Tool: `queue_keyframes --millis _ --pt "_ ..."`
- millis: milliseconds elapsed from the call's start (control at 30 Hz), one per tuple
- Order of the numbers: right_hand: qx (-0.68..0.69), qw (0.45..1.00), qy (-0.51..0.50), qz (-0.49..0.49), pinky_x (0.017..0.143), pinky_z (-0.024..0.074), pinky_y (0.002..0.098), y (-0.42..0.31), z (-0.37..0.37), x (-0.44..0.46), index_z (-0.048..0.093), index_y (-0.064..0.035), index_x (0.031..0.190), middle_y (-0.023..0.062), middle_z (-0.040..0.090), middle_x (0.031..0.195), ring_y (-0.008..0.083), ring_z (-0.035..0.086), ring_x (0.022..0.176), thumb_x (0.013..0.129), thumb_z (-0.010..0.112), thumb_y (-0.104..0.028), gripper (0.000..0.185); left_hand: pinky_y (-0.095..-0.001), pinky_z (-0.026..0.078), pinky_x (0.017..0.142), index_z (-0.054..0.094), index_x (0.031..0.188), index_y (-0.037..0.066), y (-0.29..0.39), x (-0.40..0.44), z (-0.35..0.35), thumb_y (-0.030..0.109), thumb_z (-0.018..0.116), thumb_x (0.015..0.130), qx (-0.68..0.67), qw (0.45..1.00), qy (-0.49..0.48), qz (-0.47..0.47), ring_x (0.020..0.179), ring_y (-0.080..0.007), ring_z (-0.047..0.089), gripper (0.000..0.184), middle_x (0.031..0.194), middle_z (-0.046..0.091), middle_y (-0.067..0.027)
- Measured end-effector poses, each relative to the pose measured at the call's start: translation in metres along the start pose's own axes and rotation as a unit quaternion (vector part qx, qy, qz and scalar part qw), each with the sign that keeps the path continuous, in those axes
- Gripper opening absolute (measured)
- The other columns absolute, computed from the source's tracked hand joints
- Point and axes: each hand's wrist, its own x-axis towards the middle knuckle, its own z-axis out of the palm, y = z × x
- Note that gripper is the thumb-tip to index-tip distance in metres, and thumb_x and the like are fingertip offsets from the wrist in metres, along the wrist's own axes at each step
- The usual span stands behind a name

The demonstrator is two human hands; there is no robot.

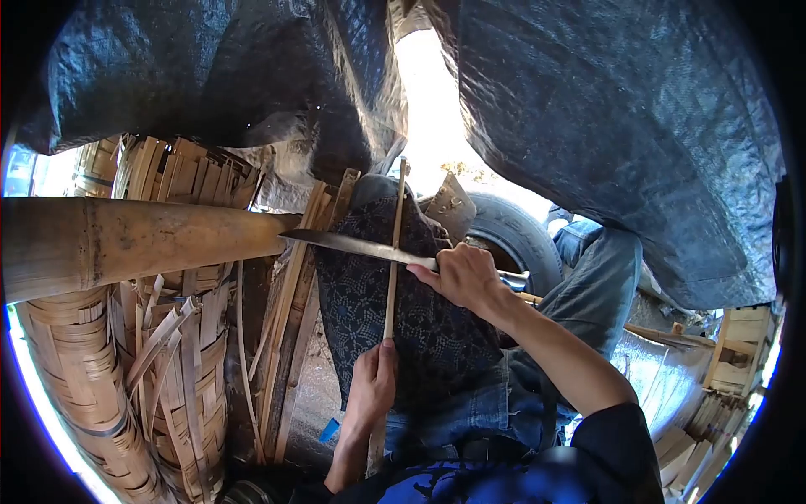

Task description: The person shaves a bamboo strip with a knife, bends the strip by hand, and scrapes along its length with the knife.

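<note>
A long-bladed knife is gripped in my right hand, its fingers wrapped round the handle end and its tip pointing left. The blade lies across a thin bamboo strip, which runs lengthwise over a dark patterned cloth on my lap. My left hand is closed round the near part of that strip, thumb on top. The strip's far end sticks out past the blade toward the bright gap. Whether the edge cuts into the strip I cannot tell.
A thick bamboo pole juts in from the left, close to the knife tip. Woven bamboo baskets and upright slats stand at left. A tyre lies beyond my leg. Dark tarpaulin hangs ahead.
</note>
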Motion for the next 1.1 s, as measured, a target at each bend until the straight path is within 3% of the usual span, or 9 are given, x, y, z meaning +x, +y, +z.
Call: queue_keyframes --millis 400,467,600,733,867,933,1000,1067,1100 --pt "0.017 0.999 -0.037 -0.017 0.035 0.0412 0.0345 -0.005 -0.002 -0.003 0.053 -0.0050 0.047 0.0101 0.047 0.040 0.0224 0.051 0.036 0.083 0.053 -0.059 0.065 -0.0259 0.026 0.044 0.041 0.063 0.005 0.005 -0.017 0.000 0.029 0.034 0.100 -0.022 0.999 0.014 -0.034 0.047 -0.0058 0.032 0.045 0.051 0.035 0.0031" --pt "0.009 0.994 0.097 -0.058 0.035 0.0420 0.0344 -0.006 0.001 -0.013 0.051 -0.0053 0.046 0.0110 0.048 0.040 0.0238 0.052 0.036 0.084 0.054 -0.056 0.063 -0.0255 0.027 0.043 0.041 0.063 0.005 0.006 -0.013 0.000 0.029 0.034 0.100 -0.044 0.995 0.008 -0.085 0.047 -0.0056 0.033 0.045 0.051 0.035 0.0033" --pt "0.023 0.999 0.005 0.030 0.036 0.0427 0.0346 -0.004 -0.010 -0.013 0.047 -0.0072 0.044 0.0110 0.047 0.040 0.0249 0.052 0.037 0.083 0.057 -0.053 0.061 -0.0254 0.028 0.042 0.042 0.063 0.004 0.007 -0.001 0.001 0.030 0.034 0.100 -0.051 0.996 -0.004 -0.074 0.046 -0.0055 0.035 0.045 0.050 0.036 0.0031" --pt "-0.016 0.998 0.056 0.006 0.036 0.0435 0.0347 0.003 -0.001 -0.010 0.044 -0.0087 0.044 0.0119 0.048 0.041 0.0257 0.054 0.038 0.083 0.059 -0.051 0.059 -0.0282 0.028 0.042 0.042 0.062 0.003 0.002 0.005 0.004 0.028 0.034 0.099 -0.001 1.000 -0.011 -0.021 0.045 -0.0080 0.035 0.045 0.050 0.037 0.0008" --pt "-0.035 0.997 0.070 0.001 0.035 0.0400 0.0319 0.010 0.032 0.001 0.046 -0.0096 0.049 0.0031 0.041 0.043 0.0201 0.048 0.040 0.083 0.060 -0.050 0.054 -0.0305 0.028 0.043 0.042 0.061 0.002 -0.002 -0.004 0.003 0.026 0.034 0.099 0.015 1.000 -0.001 0.005 0.045 -0.0103 0.035 0.046 0.049 0.037 -0.0014" --pt "-0.112 0.962 0.225 -0.103 0.036 0.0371 0.0290 0.018 0.054 0.006 0.048 -0.0098 0.055 0.0000 0.035 0.049 0.0161 0.042 0.044 0.083 0.061 -0.047 0.048 -0.0300 0.028 0.043 0.043 0.061 0.002 -0.001 -0.008 0.001 0.026 0.034 0.099 0.008 1.000 0.002 -0.001 0.045 -0.0099 0.035 0.046 0.049 0.037 -0.0012" --pt "-0.057 0.973 0.190 -0.121 0.038 0.0345 0.0273 0.023 0.055 0.006 0.050 -0.0085 0.064 0.0005 0.033 0.055 0.0144 0.037 0.048 0.083 0.063 -0.043 0.042 -0.0295 0.028 0.044 0.043 0.062 0.002 0.001 -0.013 0.000 0.027 0.034 0.099 -0.005 1.000 0.011 -0.007 0.046 -0.0095 0.035 0.045 0.049 0.038 -0.0010" --pt "-0.170 0.923 0.311 -0.151 0.036 0.0334 0.0275 0.019 0.058 0.007 0.048 -0.0082 0.067 0.0010 0.033 0.055 0.0138 0.038 0.048 0.081 0.066 -0.042 0.041 -0.0278 0.027 0.043 0.044 0.063 0.003 0.003 -0.016 0.000 0.029 0.035 0.099 -0.010 0.999 0.011 -0.039 0.046 -0.0079 0.033 0.045 0.050 0.038 0.0008" --pt "-0.057 0.953 0.255 -0.152 0.035 0.0323 0.0279 0.018 0.044 0.005 0.053 -0.0054 0.075 0.0007 0.032 0.055 0.0139 0.037 0.047 0.083 0.064 -0.042 0.039 -0.0278 0.027 0.043 0.044 0.063 0.003 0.003 -0.015 -0.001 0.029 0.035 0.099 -0.012 0.999 0.010 -0.035 0.046 -0.0079 0.033 0.045 0.050 0.038 0.0008"
